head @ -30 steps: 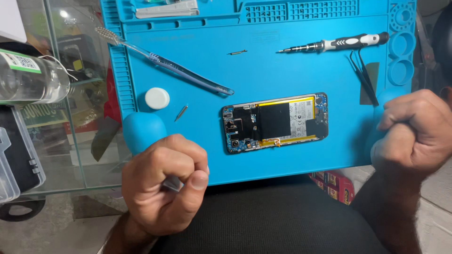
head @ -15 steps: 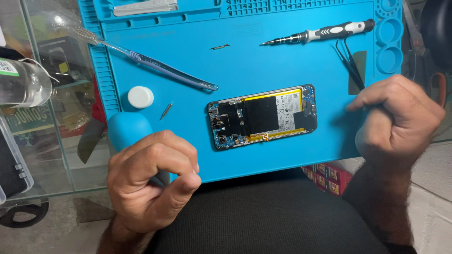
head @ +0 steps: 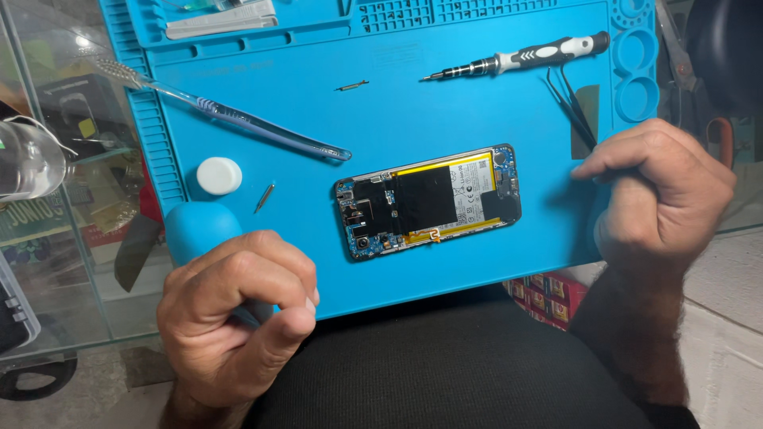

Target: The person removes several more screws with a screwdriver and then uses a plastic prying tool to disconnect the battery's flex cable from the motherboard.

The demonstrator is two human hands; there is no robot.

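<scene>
Since the earlier frame, both hands sit further apart in view and the blue mat (head: 445,103) fills more of it; the right hand (head: 656,195) has dropped from a raised fist to the mat's right edge. Left hand (head: 234,322) stays curled at the near left corner.

Edges and room: the mat's near edge runs between the two hands, over a dark lap. A broad bare strip of mat lies above the opened phone (head: 429,201), and another between phone and right hand. Left of the mat, a glass tabletop (head: 71,262) with clutter beneath.

Around: a toothbrush (head: 238,119) lies slantwise across the upper left, head toward the far corner. White cap (head: 218,175) and a small metal bit (head: 265,197) lie just below it, left of the phone. Screwdriver (head: 517,62) rests near the far right, with black tweezers (head: 574,103) just below it, close to the right hand's fingertips. A tiny metal strip (head: 351,86) lies alone, far centre. A blue rounded tool (head: 199,230) sits partly under the left hand.

Phone: back cover off, lying flat, slightly tilted, mid-mat between the hands, touching neither. Black shielding, yellow-edged battery, boards exposed at the left end.

Left hand clenched loosely over the blue tool. Right hand closed, fingertips pinched; whether it holds anything, cannot tell.
</scene>
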